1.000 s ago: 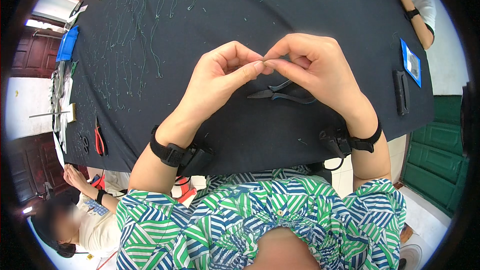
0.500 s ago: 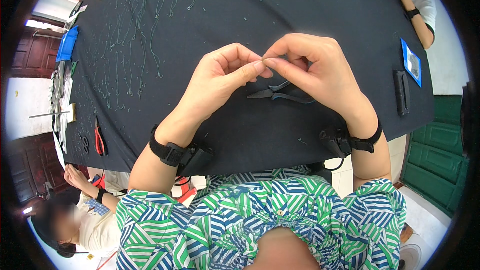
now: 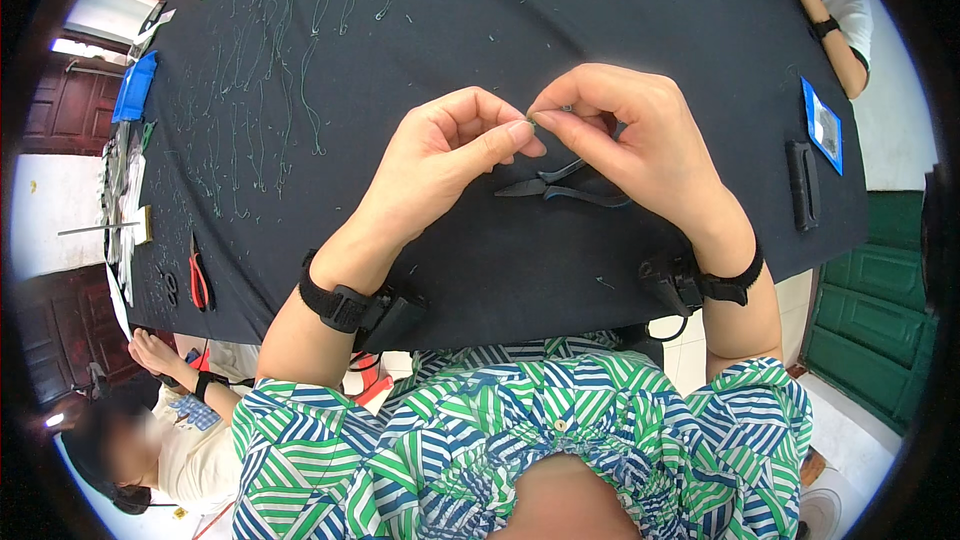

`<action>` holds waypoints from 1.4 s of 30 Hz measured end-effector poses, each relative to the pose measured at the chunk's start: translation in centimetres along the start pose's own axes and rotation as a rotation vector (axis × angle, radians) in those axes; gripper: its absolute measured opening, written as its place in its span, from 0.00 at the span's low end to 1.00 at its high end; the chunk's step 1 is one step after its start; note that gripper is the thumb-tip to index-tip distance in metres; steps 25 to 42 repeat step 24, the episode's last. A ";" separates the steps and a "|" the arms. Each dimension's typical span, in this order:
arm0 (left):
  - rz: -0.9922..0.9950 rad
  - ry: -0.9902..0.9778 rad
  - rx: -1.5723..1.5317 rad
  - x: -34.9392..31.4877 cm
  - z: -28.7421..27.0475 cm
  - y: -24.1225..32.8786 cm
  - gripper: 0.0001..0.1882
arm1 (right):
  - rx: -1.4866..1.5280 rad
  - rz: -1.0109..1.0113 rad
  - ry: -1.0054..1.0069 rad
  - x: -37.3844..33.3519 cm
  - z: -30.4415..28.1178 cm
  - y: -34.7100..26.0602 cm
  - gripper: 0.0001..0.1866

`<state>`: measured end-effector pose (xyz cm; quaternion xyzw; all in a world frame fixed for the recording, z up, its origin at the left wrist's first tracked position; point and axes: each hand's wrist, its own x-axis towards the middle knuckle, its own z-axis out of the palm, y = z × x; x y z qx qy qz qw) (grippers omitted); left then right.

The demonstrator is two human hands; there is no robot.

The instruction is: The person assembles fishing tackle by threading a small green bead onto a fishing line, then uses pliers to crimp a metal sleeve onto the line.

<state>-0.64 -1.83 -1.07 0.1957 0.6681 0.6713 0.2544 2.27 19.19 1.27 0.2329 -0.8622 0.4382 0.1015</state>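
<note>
Above the dark cloth, my left hand [image 3: 440, 155] pinches with thumb and forefinger. Facing it, my right hand [image 3: 645, 130] is pinched too, its fingertips a small gap away from the left ones. Something tiny, with a greenish tint, shows between the fingertips; it is too small to name. Beneath my right hand lies a pair of pliers [image 3: 540, 187] with dark jaws and blue-grey handles, partly hidden by the palm. Thin green cords [image 3: 305, 90] with small loops or hooks at their ends are spread on the cloth at the far left.
Red-handled pliers [image 3: 199, 278] and black scissors [image 3: 169, 287] lie at the left edge. A blue packet [image 3: 822, 125] and a black case [image 3: 803, 185] are at the right. One person [image 3: 195, 440] sits at lower left; another person's arm [image 3: 820, 20] reaches in at upper right.
My right fingertips have drawn slightly away from the left ones, opening a small gap. My left hand has hardly moved. The person at lower left has shifted a hand slightly.
</note>
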 end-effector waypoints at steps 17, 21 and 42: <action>-0.002 0.039 -0.027 -0.1 -0.1 0.0 0.08 | 0.033 0.101 -0.134 -0.1 -0.2 0.0 0.05; -0.004 0.027 0.003 -0.1 -0.1 0.1 0.08 | -0.018 0.025 -0.086 -0.1 -0.2 0.5 0.05; -0.022 0.056 0.029 -0.1 -0.4 0.3 0.10 | -0.028 -0.024 0.031 0.2 -0.6 1.1 0.05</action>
